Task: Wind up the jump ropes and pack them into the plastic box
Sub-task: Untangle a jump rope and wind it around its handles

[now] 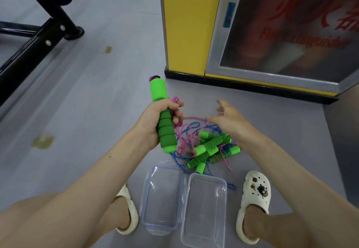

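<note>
My left hand [155,120] grips green foam jump-rope handles [162,111], held upright above the floor, with pink cord looped at my fingers. My right hand [226,118] hovers to the right with fingers spread and a strand of pink cord [191,118] running to it. Below my hands a tangled pile of green handles [210,147] with pink and blue cords lies on the floor. A clear plastic box [205,211] stands open between my feet, with its clear lid [163,197] lying to its left. Both look empty.
A yellow cabinet [186,24] with a glass-fronted fire extinguisher door stands just behind the pile. A black metal gym frame [38,40] crosses the upper left. My feet wear pale clogs [253,203] either side of the box. Grey floor with stains lies on the left.
</note>
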